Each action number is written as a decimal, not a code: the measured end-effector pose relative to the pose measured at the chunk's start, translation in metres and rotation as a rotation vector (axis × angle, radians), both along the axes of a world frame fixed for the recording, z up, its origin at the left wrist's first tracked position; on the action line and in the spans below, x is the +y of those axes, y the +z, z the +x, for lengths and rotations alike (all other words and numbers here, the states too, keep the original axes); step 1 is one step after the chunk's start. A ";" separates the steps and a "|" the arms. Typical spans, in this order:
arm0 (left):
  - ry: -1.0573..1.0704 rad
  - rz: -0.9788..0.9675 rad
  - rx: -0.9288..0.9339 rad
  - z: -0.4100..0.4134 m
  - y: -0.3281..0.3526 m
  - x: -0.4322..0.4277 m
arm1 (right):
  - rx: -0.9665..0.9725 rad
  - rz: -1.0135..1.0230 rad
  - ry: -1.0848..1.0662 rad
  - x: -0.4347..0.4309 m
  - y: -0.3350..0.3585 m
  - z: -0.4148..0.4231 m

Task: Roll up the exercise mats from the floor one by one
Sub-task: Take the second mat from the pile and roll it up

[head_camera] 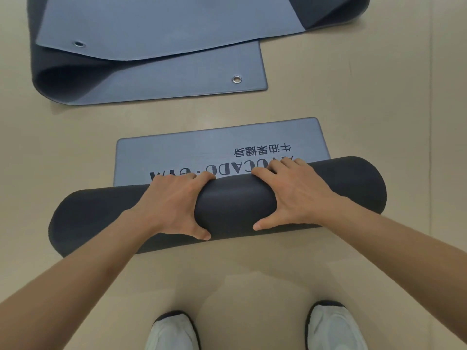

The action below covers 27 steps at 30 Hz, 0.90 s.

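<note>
Presently, both hands grip a partly rolled mat lying on the beige floor directly ahead of the person's feet. The left hand wraps over the roll left of centre: fingers curl across the far side of the roll, and the thumb presses the near side. The right hand holds the roll right of centre in the same manner, fingers over the top edge and thumb extended along the near side. A short span of dark roll surface shows between the two hands, which do not touch each other.

The roll runs across the view, its right end sitting slightly farther away than its left end. Beyond the roll, the unrolled tail of the same mat lies flat on the floor, grey-blue face up, carrying printed lettering (seen upside down from this viewpoint, and partly covered by the fingers and roll).

Farther away, well apart from the rolled mat, a second mat lies loosely folded over itself, showing a grey-blue face and a darker underside at the fold. Two metal eyelets are visible on it: one near the left corner of the upper layer, one near the right corner of the lower layer.

Two white shoes stand on the floor at the bottom edge.
</note>
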<state>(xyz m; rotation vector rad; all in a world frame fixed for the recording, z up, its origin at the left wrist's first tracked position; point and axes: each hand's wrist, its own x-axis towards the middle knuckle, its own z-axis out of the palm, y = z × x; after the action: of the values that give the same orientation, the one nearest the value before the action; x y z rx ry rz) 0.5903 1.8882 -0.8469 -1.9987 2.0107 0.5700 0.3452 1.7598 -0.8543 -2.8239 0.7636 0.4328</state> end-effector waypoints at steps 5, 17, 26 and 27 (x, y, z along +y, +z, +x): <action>0.000 0.203 0.159 -0.010 0.002 0.027 | 0.117 0.263 -0.022 0.028 0.006 -0.015; 0.294 0.264 0.386 0.026 -0.010 0.007 | -0.255 -0.027 -0.053 0.083 0.000 -0.027; 0.223 -0.393 0.265 0.016 -0.016 0.011 | -0.298 -0.125 -0.010 0.049 -0.037 -0.037; 0.188 -0.466 0.266 0.005 -0.016 0.017 | -0.293 -0.113 -0.009 0.041 -0.037 -0.033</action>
<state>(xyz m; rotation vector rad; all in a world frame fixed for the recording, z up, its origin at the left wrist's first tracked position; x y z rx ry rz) 0.5956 1.9048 -0.8627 -2.5195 2.2920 0.4531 0.3122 1.8004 -0.8913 -2.8920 0.7591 -0.0288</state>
